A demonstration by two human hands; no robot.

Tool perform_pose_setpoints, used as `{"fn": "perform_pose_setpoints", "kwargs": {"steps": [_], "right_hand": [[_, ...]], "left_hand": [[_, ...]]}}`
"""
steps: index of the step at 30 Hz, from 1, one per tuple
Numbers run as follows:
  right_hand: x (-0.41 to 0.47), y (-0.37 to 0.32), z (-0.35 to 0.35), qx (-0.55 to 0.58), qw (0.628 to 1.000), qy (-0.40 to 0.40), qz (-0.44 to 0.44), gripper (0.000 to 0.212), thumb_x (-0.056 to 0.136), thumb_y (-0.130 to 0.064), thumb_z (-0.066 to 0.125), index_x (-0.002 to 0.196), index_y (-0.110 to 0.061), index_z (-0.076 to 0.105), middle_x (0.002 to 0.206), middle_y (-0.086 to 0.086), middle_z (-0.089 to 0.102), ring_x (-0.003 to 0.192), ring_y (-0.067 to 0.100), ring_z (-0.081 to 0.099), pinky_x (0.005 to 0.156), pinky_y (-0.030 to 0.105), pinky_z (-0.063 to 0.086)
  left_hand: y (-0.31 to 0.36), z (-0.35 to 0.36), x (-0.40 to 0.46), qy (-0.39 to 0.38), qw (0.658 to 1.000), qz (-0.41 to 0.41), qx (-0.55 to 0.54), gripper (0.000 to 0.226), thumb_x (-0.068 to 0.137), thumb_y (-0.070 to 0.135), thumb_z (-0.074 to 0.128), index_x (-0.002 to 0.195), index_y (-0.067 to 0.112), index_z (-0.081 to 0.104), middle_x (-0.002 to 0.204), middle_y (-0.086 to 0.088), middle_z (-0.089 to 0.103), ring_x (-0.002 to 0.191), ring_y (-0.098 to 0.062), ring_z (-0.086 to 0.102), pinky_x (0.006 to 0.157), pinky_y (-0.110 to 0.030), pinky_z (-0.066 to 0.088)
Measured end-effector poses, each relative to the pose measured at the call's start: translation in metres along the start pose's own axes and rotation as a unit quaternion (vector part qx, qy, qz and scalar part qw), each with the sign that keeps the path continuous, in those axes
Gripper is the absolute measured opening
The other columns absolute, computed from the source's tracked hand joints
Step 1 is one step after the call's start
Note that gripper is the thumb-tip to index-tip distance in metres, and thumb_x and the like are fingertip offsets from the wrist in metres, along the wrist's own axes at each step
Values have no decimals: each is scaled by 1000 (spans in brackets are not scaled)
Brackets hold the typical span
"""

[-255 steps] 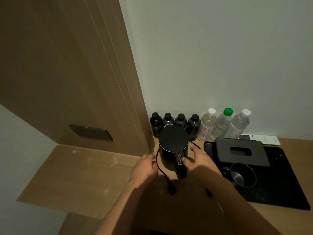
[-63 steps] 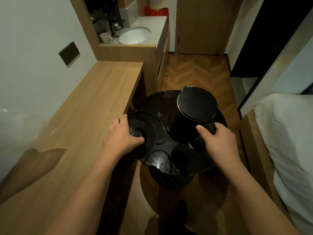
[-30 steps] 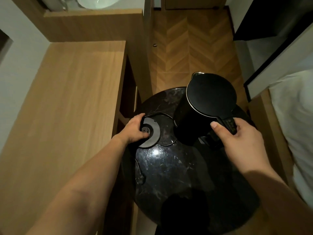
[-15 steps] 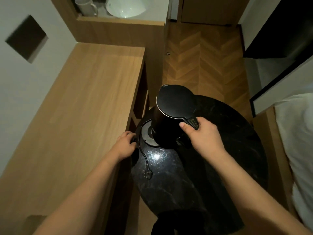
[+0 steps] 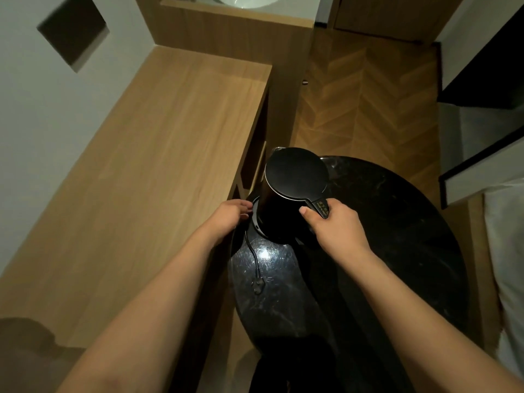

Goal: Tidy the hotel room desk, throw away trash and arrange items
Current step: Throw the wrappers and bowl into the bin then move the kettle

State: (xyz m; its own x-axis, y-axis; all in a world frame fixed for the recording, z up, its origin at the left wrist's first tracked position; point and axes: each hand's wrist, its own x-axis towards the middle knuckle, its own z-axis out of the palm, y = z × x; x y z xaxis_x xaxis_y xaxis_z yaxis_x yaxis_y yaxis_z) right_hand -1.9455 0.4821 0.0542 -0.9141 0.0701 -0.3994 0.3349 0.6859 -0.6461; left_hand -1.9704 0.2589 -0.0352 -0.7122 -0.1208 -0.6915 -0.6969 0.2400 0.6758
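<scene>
A black electric kettle (image 5: 295, 177) stands upright on its round base (image 5: 256, 222) at the left edge of a round black marble table (image 5: 397, 236). My right hand (image 5: 334, 225) grips the kettle's handle from the right. My left hand (image 5: 229, 215) touches the base's left rim with its fingers. The base's black cord and plug (image 5: 256, 282) lie loose on the tabletop in front of the kettle.
A long wooden desk (image 5: 141, 180) runs along the wall on the left, right beside the round table. Herringbone wood floor (image 5: 365, 103) lies beyond. A white bed (image 5: 507, 251) is at the right edge. A sink counter (image 5: 241, 4) stands at the top.
The kettle, held above the table a second ago, now sits on its base. My left hand slid from the base's top to its left rim. The base shifted toward the table's left edge.
</scene>
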Motion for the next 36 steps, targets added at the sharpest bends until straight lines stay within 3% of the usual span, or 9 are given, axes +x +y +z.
{"fn": "perform_pose_setpoints", "kwargs": {"steps": [3, 5, 12, 15, 17, 20, 22, 29, 36], "right_hand": [[6, -5, 2, -9, 1000, -15, -2, 31, 93, -48, 61, 101, -18, 58, 94, 1, 63, 85, 20, 62, 64, 30, 42], [9, -7, 3, -16, 1000, -19, -6, 33, 93, -48, 60, 104, -17, 58, 96, 2, 63, 85, 20, 62, 64, 30, 43], [13, -9, 6, -36, 999, -20, -11, 36, 93, -50, 59, 105, -17, 58, 97, 3, 63, 89, 23, 63, 70, 33, 47], [13, -12, 7, -51, 998, -22, -17, 36, 94, -50, 59, 106, -16, 58, 97, 3, 63, 89, 22, 62, 70, 32, 46], [13, -15, 6, -63, 997, -29, -20, 36, 94, -50, 58, 104, -16, 58, 96, 3, 62, 88, 22, 61, 69, 32, 45], [13, -15, 8, -67, 997, -31, -18, 36, 94, -51, 58, 101, -15, 57, 95, 4, 62, 88, 24, 61, 70, 32, 45], [11, -16, 10, -72, 997, -29, -17, 38, 94, -51, 57, 103, -14, 58, 96, 5, 62, 90, 25, 60, 71, 32, 44], [10, -20, 14, -88, 994, -51, -25, 37, 93, -51, 58, 91, -14, 55, 91, 5, 61, 89, 28, 61, 67, 32, 40], [5, -17, 13, -105, 991, -70, -36, 36, 92, -52, 58, 93, -17, 54, 97, 5, 62, 94, 30, 61, 70, 33, 41]], "left_hand": [[7, 6, 5, -14, 1000, -6, -7, 27, 104, 4, 43, 118, 3, 66, 103, -6, 66, 89, -12, 60, 63, -10, 48], [12, 7, 9, -17, 999, -13, -26, 23, 105, 12, 45, 103, 8, 68, 93, -5, 66, 79, -11, 60, 54, -13, 47], [34, 6, 23, -32, 995, -34, -93, 41, 110, 33, 33, 80, 17, 56, 78, -2, 56, 75, -16, 51, 83, -32, 40], [37, 5, 27, -39, 987, -40, -149, 52, 110, 44, 26, 73, 17, 52, 61, 4, 50, 66, -15, 39, 70, -31, 34], [38, 0, 28, -55, 982, -30, -179, 64, 107, 55, 18, 87, 12, 61, 71, 0, 58, 70, -15, 44, 72, -31, 37], [39, -14, 27, -54, 978, -11, -203, 79, 100, 69, 10, 122, 15, 62, 129, -12, 60, 117, -24, 55, 107, -45, 39], [43, -22, 18, -56, 978, 10, -203, 79, 97, 75, 13, 124, 20, 62, 143, -11, 54, 134, -26, 48, 116, -53, 32], [67, -6, -13, -90, 988, 87, -93, 46, 103, 64, 29, 112, 33, 62, 116, 8, 68, 115, -15, 62, 105, -37, 46], [65, -4, -15, -47, 994, 96, -28, 49, 103, 64, 30, 98, 32, 67, 110, 4, 71, 106, -18, 68, 103, -48, 52]]}}
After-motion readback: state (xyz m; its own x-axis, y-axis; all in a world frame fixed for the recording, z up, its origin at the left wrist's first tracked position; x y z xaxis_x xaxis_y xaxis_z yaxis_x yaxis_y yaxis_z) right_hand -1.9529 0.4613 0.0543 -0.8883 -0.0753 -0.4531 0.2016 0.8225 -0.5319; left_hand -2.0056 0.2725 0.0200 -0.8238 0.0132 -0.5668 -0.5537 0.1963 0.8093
